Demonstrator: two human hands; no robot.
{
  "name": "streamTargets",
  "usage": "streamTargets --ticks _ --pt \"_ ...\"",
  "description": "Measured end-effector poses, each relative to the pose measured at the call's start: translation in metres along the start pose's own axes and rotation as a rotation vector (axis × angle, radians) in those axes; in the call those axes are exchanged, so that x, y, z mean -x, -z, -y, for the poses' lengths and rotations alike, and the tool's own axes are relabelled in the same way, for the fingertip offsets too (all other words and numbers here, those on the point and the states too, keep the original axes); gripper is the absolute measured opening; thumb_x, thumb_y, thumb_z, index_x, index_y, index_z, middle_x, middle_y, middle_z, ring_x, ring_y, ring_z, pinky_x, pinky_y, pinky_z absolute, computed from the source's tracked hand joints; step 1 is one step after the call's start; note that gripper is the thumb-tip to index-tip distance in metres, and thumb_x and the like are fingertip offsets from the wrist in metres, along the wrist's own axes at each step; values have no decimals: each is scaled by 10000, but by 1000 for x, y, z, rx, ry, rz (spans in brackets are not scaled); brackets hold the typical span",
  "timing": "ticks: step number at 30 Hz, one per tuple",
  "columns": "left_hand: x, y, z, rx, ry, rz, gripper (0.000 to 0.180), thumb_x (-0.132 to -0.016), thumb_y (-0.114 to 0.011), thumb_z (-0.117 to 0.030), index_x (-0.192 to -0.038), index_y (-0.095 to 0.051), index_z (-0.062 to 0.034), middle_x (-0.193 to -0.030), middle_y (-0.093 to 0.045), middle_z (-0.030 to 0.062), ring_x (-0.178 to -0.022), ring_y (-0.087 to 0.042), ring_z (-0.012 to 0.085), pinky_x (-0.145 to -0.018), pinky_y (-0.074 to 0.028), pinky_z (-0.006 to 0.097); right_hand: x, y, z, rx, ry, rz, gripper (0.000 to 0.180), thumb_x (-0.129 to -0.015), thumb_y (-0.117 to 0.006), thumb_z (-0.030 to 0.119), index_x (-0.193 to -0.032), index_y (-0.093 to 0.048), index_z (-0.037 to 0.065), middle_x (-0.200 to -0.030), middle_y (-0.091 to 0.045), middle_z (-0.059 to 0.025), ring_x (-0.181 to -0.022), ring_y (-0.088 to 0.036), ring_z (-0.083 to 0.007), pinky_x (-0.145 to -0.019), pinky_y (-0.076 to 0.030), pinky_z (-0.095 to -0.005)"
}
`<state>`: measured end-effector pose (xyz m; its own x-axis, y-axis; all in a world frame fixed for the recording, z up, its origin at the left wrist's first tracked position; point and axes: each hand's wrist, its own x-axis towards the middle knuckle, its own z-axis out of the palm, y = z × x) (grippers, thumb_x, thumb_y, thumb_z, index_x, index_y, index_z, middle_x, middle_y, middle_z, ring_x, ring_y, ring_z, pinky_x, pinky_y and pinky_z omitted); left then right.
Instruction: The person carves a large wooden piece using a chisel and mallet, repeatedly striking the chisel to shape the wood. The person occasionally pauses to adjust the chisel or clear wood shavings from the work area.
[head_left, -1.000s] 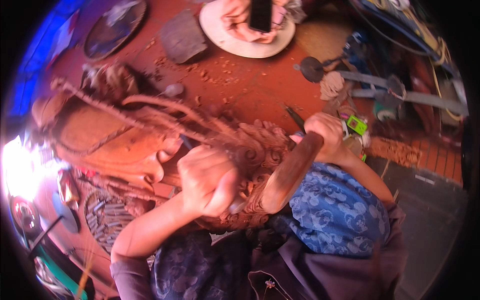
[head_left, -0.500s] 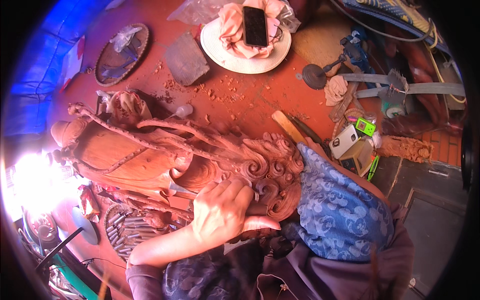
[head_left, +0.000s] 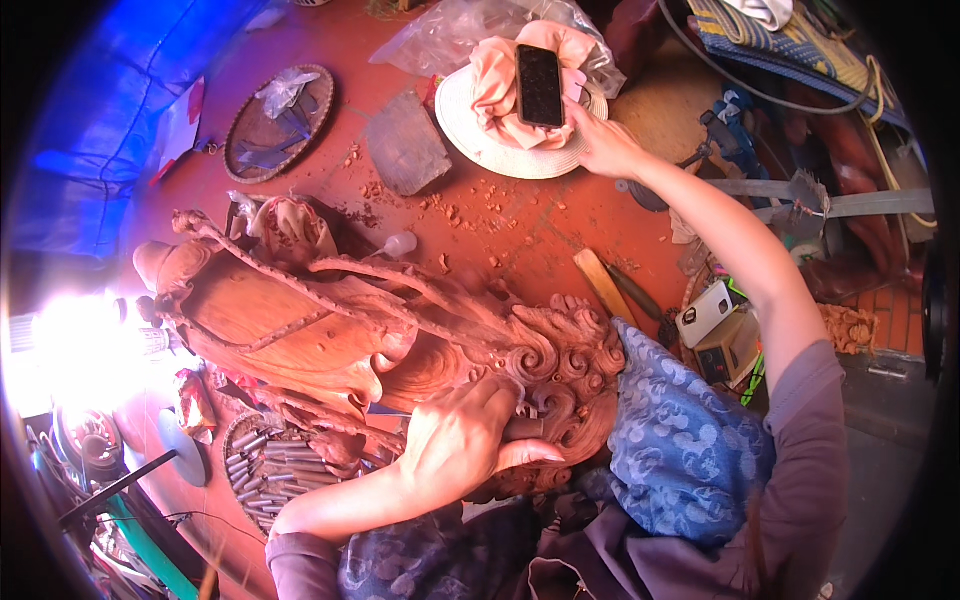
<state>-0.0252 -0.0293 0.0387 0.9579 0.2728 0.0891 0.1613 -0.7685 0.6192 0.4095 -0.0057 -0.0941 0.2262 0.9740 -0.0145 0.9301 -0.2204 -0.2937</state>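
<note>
A large carved wooden sculpture point(head_left: 270, 300) in reddish-brown wood lies across my lap, with curling scrolls on its right part and long branch-like strands along it. My left hand point(head_left: 460, 435) is closed round a carving chisel and rests on the sculpture. The dark butt of the chisel's handle point(head_left: 524, 429) shows beside my thumb; most of the tool is hidden. My right arm stretches far forward, and my right hand point(head_left: 604, 142) is at the brim of a white hat point(head_left: 470, 140), fingers extended next to a black phone point(head_left: 540, 88). The phone lies on bunched pink cloth point(head_left: 492, 85) on the hat.
A wooden block point(head_left: 408, 145) and wood chips lie on the red floor, near a round basket point(head_left: 233, 150). A wooden mallet-like stick point(head_left: 603, 285) lies right of the sculpture. Many metal tools point(head_left: 270, 470) fill a basket at the lower left, near a bright lamp point(head_left: 85, 350).
My right hand has gone from beside the sculpture's right end forward to the hat and phone. My left hand still grips the chisel. The whole view has shifted slightly.
</note>
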Motion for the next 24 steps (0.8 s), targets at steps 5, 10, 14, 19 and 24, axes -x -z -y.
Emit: streamTargets --ticks 5,10,14,19,24 --pt "1 7 2 -10 26 49 649 -756 -727 -608 -975 -656 -1 -818 -645 113 -693 -680 288 -595 -550 354 -47 -14 4 28 -93 98 896 -764 -642 94 -1556 -223 93 -1283 -574 -163 -1027 -641 -405 -889 -507 -459" --pt "8 6 3 17 40 10 652 -719 -733 -645 -853 -625 -16 -752 -599 115 -650 -649 316 -576 -518 377 -44 -19 -10 1 -72 -15 837 -777 -643 91 -1536 -291 88 -1202 -590 -106 -1016 -654 -340 -876 -509 -440" --pt "9 6 5 20 23 -6 656 -703 -735 -663 -777 -606 -25 -701 -569 117 -624 -630 332 -565 -503 395 -34 -20 -13 10 -75 -1 825 -772 -624 74 -1531 -302 87 -1209 -585 -100 -1028 -650 -338 -873 -515 -438" --pt "7 3 4 12 7 -2 656 -701 -735 -665 -775 -605 -26 -702 -571 117 -625 -629 330 -568 -507 396 -41 -21 9 -22 -77 -22 832 -770 -647 66 -1527 -301 84 -1235 -580 -105 -1073 -640 -355 -892 -513 -439" --pt "3 6 1 11 -5 54 653 -736 -742 -608 -956 -639 -1 -889 -642 108 -713 -672 299 -618 -543 362 -40 -26 6 -32 -50 -71 819 -773 -645 44 -1519 -309 80 -1242 -581 -110 -1065 -643 -364 -890 -516 -445"
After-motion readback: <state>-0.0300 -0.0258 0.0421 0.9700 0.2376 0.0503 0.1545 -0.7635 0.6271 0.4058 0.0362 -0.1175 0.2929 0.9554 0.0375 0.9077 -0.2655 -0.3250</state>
